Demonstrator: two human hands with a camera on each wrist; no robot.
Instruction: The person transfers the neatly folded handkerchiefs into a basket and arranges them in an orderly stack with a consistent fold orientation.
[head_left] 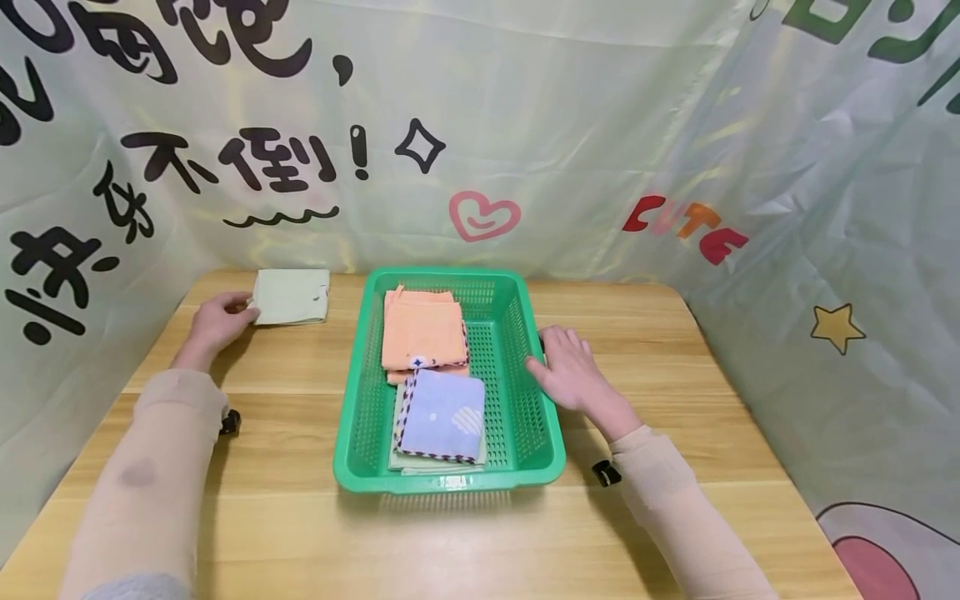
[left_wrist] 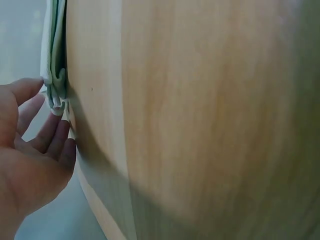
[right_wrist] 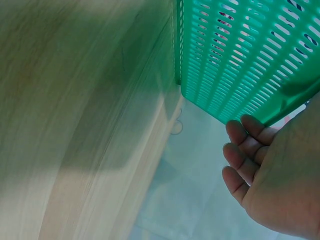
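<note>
At the table's back left lies a folded pale green towel [head_left: 291,297]. My left hand [head_left: 219,323] pinches its left edge; in the left wrist view the thumb touches one face of the folded towel [left_wrist: 55,60] and a fingertip meets its lower fold. A green plastic basket [head_left: 517,481] stands mid-table. My right hand [head_left: 573,371] holds its right rim, thumb over the rim and fingers outside, bent in the right wrist view. Inside the basket are folded orange towels [head_left: 422,329] at the back and a purple towel [head_left: 442,412] with a striped edge, on a pale green one [head_left: 397,460].
A wooden table [head_left: 285,500] carries everything. White printed cloth [head_left: 570,125] hangs behind it and along both sides. Black wrist cameras [head_left: 231,422] sit at the sleeves. The basket's right half shows its bare perforated floor [head_left: 491,350].
</note>
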